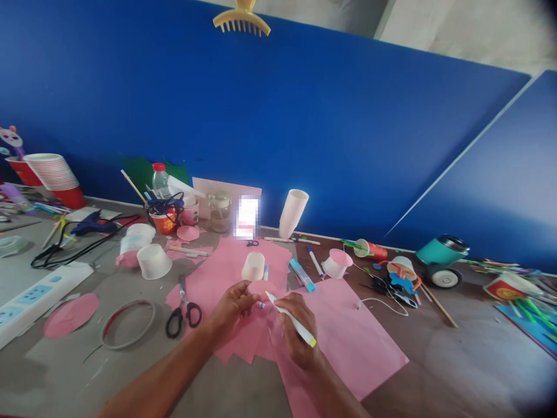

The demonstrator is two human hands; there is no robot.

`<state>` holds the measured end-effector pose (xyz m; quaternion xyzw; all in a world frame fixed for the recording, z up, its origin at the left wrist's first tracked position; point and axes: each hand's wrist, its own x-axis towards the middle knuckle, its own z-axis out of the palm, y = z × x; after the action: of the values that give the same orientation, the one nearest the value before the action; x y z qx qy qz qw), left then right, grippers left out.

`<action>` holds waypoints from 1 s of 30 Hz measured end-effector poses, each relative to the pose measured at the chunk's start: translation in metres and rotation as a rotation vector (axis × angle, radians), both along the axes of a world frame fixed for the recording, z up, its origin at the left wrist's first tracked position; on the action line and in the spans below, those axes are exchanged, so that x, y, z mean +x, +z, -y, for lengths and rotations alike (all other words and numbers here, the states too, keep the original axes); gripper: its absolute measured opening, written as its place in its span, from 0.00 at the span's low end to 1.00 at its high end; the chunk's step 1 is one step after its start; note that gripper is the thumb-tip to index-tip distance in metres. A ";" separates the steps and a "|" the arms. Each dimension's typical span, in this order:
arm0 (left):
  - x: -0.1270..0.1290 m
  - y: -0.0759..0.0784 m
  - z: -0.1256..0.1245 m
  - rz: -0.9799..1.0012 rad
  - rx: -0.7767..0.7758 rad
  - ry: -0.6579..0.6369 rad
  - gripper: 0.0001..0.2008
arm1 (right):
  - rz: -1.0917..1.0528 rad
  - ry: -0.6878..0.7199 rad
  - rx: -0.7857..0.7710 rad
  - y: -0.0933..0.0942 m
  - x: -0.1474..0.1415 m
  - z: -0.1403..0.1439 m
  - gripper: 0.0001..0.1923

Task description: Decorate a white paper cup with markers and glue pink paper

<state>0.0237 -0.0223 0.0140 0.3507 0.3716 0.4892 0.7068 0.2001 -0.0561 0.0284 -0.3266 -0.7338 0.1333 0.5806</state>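
My left hand (238,303) pinches the edge of a small rounded piece of pink paper (264,287). In my right hand (297,325) is a white marker (300,328) with a yellow end, gripped like a pen. Its tip points at the pink piece; whether it touches I cannot tell. Beneath both hands lie pink paper sheets (343,342). Just beyond the left hand stands a white paper cup (253,267). Scissors with black handles (183,313) lie left of my left hand, open on the table.
At left are a tape roll (129,324), a pink paper circle (72,315), a power strip (35,299) and a white cup (154,261). Behind the sheets stand a glass jar (220,212) and tall stacked cups (293,213). A pink-topped cup (337,264) and blue marker (315,261) lie right.
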 end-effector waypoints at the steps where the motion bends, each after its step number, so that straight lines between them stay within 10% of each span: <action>1: 0.000 0.000 0.000 -0.002 -0.001 0.003 0.16 | 0.009 0.003 -0.003 0.000 0.000 0.000 0.13; 30: 0.000 -0.004 -0.002 0.031 -0.023 0.014 0.17 | 0.053 -0.014 -0.034 0.002 -0.005 0.002 0.10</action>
<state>0.0239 -0.0203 0.0104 0.3324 0.3685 0.4951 0.7132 0.1950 -0.0584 0.0304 -0.3450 -0.7443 0.1330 0.5562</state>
